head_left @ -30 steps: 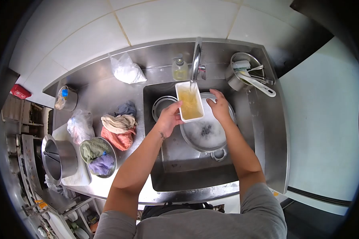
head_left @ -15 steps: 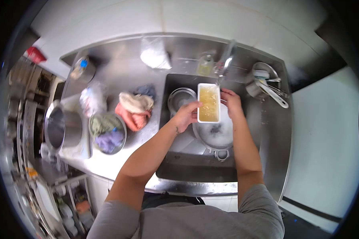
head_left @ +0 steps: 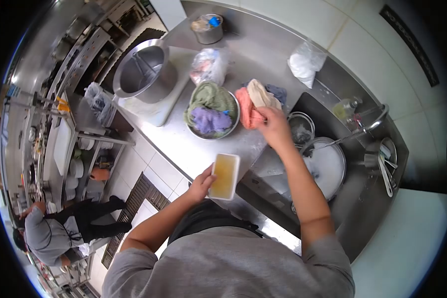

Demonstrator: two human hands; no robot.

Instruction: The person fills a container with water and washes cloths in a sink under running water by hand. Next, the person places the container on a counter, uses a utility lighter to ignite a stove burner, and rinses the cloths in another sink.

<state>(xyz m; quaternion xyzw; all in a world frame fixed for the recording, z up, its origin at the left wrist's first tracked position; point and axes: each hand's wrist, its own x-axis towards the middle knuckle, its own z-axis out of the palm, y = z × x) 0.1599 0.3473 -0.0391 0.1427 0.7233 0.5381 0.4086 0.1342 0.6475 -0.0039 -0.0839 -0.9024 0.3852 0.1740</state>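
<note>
My left hand [head_left: 201, 184] is wrapped round the side of a white rectangular container [head_left: 225, 177] of yellowish liquid, over the counter's front edge. My right hand [head_left: 274, 126] is at the coral cloth [head_left: 248, 110], fingers bent down on its right side; fingertips are partly hidden. Against the coral cloth lie a cream cloth [head_left: 262, 94] and a grey-blue cloth [head_left: 276, 92]. Left of them a metal bowl [head_left: 238, 124] holds a green cloth [head_left: 209, 95] and a purple cloth [head_left: 211, 119].
The sink [head_left: 303, 102] holds a soapy pot [head_left: 328, 166] and a smaller pan [head_left: 301, 127] beside the faucet [head_left: 377, 120]. A large pot [head_left: 166, 74] sits on a white board [head_left: 156, 113]. A person [head_left: 52, 233] is at the lower left.
The view has swung left. The container has moved from over the sink to the counter's front edge in my left hand. My right hand has gone from beside the container to the coral cloth.
</note>
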